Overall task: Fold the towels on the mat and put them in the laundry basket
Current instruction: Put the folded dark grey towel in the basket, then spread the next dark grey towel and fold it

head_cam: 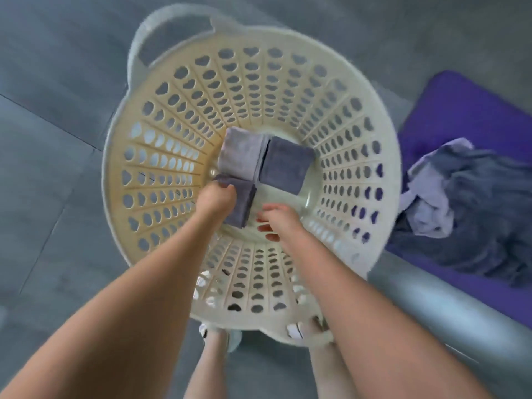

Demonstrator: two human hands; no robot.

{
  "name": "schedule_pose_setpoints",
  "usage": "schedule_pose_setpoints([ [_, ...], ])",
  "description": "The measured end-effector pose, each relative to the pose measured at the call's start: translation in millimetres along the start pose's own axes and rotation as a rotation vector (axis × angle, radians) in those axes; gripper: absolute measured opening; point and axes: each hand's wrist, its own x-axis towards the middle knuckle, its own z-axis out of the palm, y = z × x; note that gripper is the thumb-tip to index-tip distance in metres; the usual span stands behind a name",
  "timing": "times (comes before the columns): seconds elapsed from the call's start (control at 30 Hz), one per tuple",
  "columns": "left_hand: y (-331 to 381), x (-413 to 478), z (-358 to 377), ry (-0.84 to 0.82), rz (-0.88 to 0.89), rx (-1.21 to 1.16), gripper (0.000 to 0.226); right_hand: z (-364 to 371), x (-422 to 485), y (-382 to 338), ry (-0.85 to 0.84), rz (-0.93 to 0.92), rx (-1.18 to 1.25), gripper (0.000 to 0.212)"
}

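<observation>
Basket: a round cream plastic laundry basket [161, 174] with heart-shaped holes in its wall stands on the grey tiled floor [51, 156], seen from straight above; one loop handle [169, 27] sticks out at the far left rim.

Left hand: the left hand [216, 197] reaches down to the basket bottom, its fingers curled over the upper edge of a folded dark grey towel [243, 207], gripping it.

Held towel: it sits low in the basket, at the near left of the bottom, its far corner just beside the two folded towels there.

Right hand: the right hand [273, 223] hangs just beside the held towel's right edge, fingers loosely spread and holding nothing; whether it touches the cloth, I cannot tell.

Already in the basket: a pale lilac folded towel [241, 156] and a dark grey-purple folded towel [286, 165] lie flat side by side on the bottom, edges touching, the pale one on the left.

Mat: a purple mat [472, 110] lies on the floor right of the basket, just beside it.

Still on the mat: a heap of unfolded towels [483, 214], mostly dark blue-grey with pale lilac cloth crumpled at its left side.

Near right: a silvery grey cylinder [443, 300] lies across the mat's near end.

Below: the person's feet [208, 332] in white footwear stand at the near rim of the basket.
</observation>
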Motion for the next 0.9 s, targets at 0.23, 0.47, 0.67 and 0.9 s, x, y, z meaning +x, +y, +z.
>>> schedule_pose_setpoints([
  [0.23,80.8,-212.9,-58.5,-0.028,0.260,-0.196,0.026,-103.5,-207.1,-30.6,-0.117,-0.123,0.114,0.007],
  [0.47,147.5,-415.1,-32.7,-0.039,0.465,-0.207,0.024,-267.8,-351.6,34.9,0.026,-0.211,0.157,0.013],
  [0.67,178.0,-530.8,71.1,-0.011,0.627,-0.107,0.015,-418.9,-418.5,145.9,0.229,-0.298,0.157,0.010],
  [0.9,208.2,-625.7,202.3,0.010,0.646,-0.014,0.022,-581.4,-465.2,253.9,0.411,-0.310,0.195,0.013],
])
